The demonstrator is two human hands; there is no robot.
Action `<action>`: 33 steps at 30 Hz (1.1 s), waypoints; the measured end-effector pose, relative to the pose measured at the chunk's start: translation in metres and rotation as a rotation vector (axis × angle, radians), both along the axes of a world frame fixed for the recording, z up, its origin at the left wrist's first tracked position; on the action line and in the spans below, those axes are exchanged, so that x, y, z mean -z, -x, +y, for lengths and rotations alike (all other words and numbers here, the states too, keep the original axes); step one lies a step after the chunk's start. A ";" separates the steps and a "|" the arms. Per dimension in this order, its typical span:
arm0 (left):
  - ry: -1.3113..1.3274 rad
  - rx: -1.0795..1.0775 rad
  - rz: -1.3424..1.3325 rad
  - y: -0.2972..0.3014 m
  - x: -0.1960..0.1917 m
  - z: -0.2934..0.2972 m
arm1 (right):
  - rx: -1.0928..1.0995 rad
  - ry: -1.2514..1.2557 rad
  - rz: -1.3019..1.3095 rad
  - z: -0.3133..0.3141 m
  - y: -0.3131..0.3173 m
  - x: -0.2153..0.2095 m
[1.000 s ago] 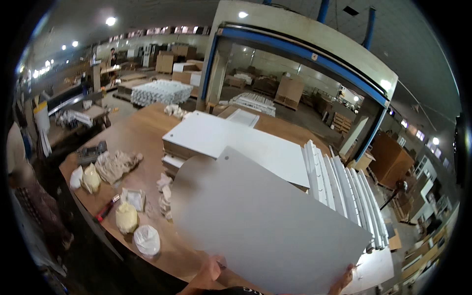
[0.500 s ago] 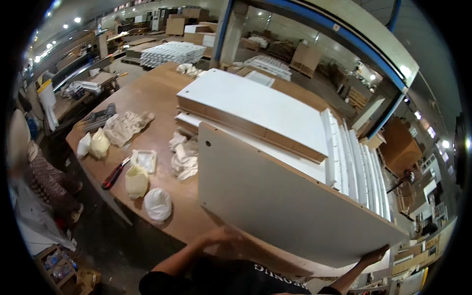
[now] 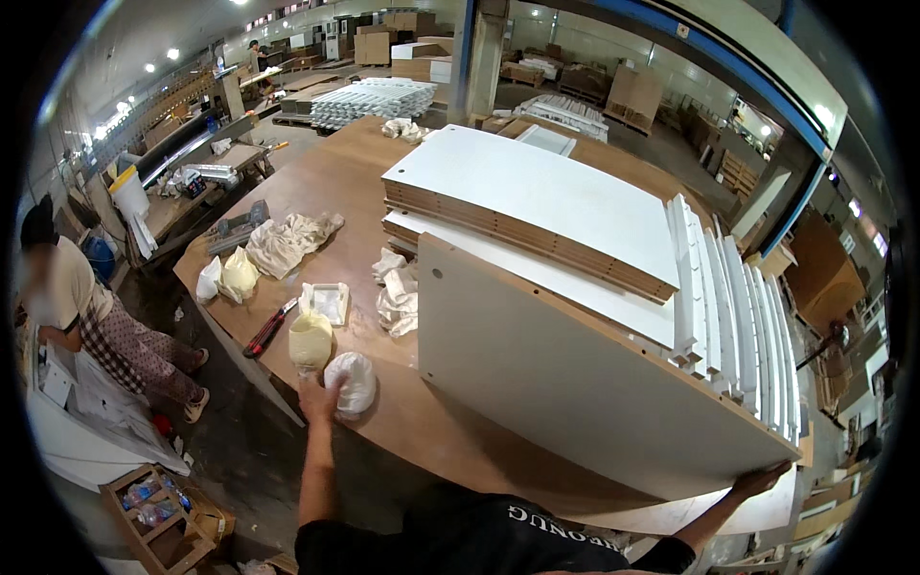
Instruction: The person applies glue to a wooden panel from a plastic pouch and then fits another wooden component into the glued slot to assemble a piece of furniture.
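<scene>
A large white board [image 3: 565,374] stands tilted on its long edge, with pre-drilled holes near its left end. My right hand [image 3: 764,481] grips its lower right corner. At the table's near left edge my left hand [image 3: 319,398] reaches out with thumb and fingers apart, beside a cream cloth-like bundle [image 3: 310,340] and a rounded white plastic bundle [image 3: 353,385]. Whether it touches either one I cannot tell. A red and black utility knife [image 3: 271,328] and a small white tray [image 3: 329,304] lie just beyond.
Behind the board are stacked white boards [image 3: 537,196] and a row of white strips [image 3: 738,307]. Crumpled cloths [image 3: 292,241], more small bundles [image 3: 239,275] and a grey power tool [image 3: 240,228] lie on the brown table [image 3: 374,168]. A person [image 3: 105,316] works at the left.
My left hand has moved left and forward, from near the board's lower edge to the bundles. My right hand stays on the board's corner. The whole view has shifted rightward.
</scene>
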State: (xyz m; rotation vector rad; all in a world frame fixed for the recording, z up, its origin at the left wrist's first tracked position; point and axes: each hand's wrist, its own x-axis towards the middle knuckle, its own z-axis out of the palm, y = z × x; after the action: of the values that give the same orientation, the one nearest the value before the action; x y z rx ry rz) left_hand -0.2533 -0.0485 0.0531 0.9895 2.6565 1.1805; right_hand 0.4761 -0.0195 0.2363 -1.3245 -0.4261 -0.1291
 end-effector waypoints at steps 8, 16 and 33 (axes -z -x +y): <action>0.114 -0.017 0.132 -0.012 0.010 0.016 | 0.162 0.241 -0.276 -0.007 -0.051 0.041; 0.047 -0.271 0.362 0.095 0.037 0.044 | 0.290 0.432 -0.488 -0.002 -0.065 0.055; -0.947 0.135 -0.418 0.014 -0.156 0.001 | -0.015 0.048 -0.438 0.000 -0.103 0.086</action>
State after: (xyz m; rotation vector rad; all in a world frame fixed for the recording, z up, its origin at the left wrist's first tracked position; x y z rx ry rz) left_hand -0.2670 -0.0474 0.2086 0.8182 1.6364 2.3476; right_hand 0.5786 -0.0195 0.1498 -1.3393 -0.8130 -0.4025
